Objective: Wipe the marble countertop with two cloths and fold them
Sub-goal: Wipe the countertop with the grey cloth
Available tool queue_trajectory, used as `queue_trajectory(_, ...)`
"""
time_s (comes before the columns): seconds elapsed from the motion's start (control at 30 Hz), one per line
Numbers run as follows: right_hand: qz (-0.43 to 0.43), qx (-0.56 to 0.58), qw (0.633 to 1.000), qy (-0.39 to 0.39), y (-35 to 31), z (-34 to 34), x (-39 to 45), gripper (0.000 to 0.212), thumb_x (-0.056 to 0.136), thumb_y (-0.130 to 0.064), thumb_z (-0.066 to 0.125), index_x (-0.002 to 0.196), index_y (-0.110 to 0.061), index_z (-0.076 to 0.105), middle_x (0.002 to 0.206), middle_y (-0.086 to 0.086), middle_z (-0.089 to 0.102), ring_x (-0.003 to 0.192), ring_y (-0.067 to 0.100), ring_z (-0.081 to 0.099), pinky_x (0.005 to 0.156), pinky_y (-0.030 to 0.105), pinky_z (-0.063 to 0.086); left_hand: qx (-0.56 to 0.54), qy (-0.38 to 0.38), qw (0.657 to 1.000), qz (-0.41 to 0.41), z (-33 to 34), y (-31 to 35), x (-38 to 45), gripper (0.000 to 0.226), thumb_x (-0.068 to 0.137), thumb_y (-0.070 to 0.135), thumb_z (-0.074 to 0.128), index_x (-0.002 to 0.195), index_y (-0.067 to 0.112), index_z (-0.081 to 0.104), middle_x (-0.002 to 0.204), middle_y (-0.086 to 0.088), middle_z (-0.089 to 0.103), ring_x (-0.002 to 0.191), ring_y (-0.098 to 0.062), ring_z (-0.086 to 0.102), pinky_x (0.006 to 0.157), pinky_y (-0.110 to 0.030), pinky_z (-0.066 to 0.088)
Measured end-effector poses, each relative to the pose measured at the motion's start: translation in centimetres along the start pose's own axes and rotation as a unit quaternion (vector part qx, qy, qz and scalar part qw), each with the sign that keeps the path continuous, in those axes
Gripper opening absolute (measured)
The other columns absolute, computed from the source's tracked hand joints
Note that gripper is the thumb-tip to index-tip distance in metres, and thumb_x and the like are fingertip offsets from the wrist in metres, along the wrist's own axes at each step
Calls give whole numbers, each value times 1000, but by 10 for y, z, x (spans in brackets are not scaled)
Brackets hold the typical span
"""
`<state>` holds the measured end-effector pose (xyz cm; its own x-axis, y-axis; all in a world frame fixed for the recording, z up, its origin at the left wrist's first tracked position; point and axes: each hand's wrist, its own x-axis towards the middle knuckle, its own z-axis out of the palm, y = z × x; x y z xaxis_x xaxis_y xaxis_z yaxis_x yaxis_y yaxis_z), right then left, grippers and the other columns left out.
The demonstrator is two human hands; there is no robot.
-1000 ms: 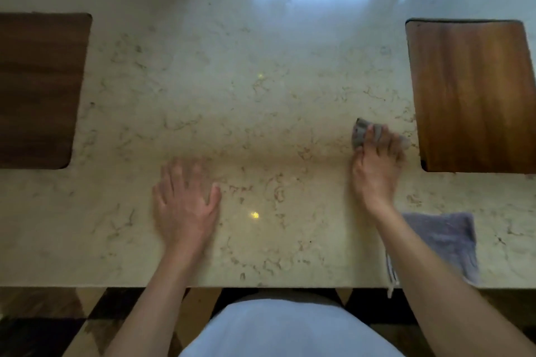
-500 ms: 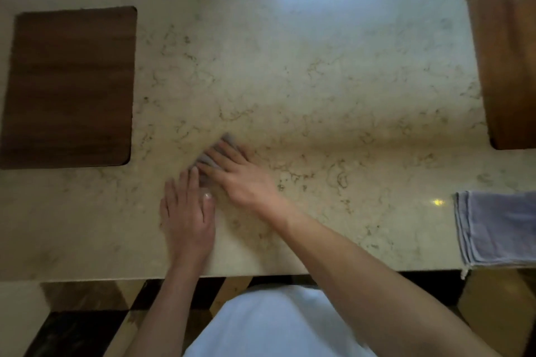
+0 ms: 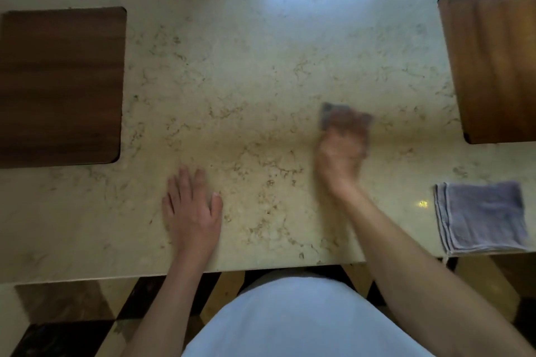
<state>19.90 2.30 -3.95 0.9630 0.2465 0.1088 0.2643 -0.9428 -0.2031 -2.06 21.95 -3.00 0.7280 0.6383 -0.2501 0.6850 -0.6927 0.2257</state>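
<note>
- Right hand presses a small grey cloth flat on the marble tabletop, blurred.
- Left hand rests open, empty.
- Folded lilac cloth lies right, apart.

You've got two grey cloths: one cloth under your right hand, one folded cloth at the counter's near right edge. Two hands counting the left hand. Two wooden boards: left board, right board. One marble countertop.
</note>
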Motion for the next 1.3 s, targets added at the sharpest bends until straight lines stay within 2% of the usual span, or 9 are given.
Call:
queue_trajectory(0.13,-334,105,923,-161,-102,15,-54,48,101,-27,37,147,-26,51,155,9,49,147,38,37,123,55,26,45,-15,997,62,6,11,-15,64,95,45,34,153,18,30,162,-14,30,151,-33,23,118,-55,23)
queue_trajectory(0.23,-448,94,866,-202,-73,8,-39,50,99,-30,33,143,-25,57,154,7,49,147,35,39,121,44,25,68,-19,995,67,9,14,-21,64,92,44,36,151,21,35,162,-15,30,151,-34,23,117,-55,24)
queue_trajectory(0.47,-1,-2,998,-66,172,-52,25,52,91,3,40,141,-9,43,129,22,49,119,43,46,107,59,39,32,-20,999,33,17,36,-23,58,99,40,43,152,23,28,166,-15,14,155,-32,5,122,-57,8)
queue_trajectory(0.6,121,-38,992,-2,102,-33,9,71,78,9,36,146,-9,39,142,21,46,134,45,40,121,59,24,17,-13,999,32,12,34,-23,57,100,42,40,153,25,28,168,-11,13,155,-27,3,123,-53,5)
queue_trajectory(0.77,-156,129,974,-106,-69,-4,-107,52,97,-15,44,149,-18,47,159,11,41,151,36,29,124,44,19,-101,22,994,28,-3,31,-19,57,101,39,29,153,15,33,162,-10,32,152,-26,21,120,-52,18)
queue_trajectory(0.9,-375,130,896,-198,-55,-5,-147,49,99,-20,39,146,-17,53,158,6,45,152,29,31,127,42,16,-35,11,997,62,1,26,-18,59,99,41,27,149,12,41,161,-16,32,151,-33,23,116,-56,23)
queue_trajectory(0.97,-341,101,920,-168,-5,-15,-126,54,96,-15,43,150,-22,48,161,4,39,153,27,28,127,39,10,-12,-1,998,60,4,26,-20,62,99,45,26,152,15,34,165,-15,24,154,-31,16,119,-54,16)
queue_trajectory(1.13,31,52,992,-112,149,-53,-47,64,94,-12,37,158,-18,29,167,11,23,157,29,13,129,43,6,24,-20,999,34,10,40,-25,67,98,46,40,156,16,24,168,-13,11,155,-30,6,123,-55,9)
queue_trajectory(1.3,61,62,994,-61,81,-36,-92,74,93,2,49,160,-19,25,169,8,14,157,29,4,128,49,6,37,-54,992,111,24,78,-36,65,99,42,46,157,22,24,169,-10,8,155,-29,1,122,-53,2)
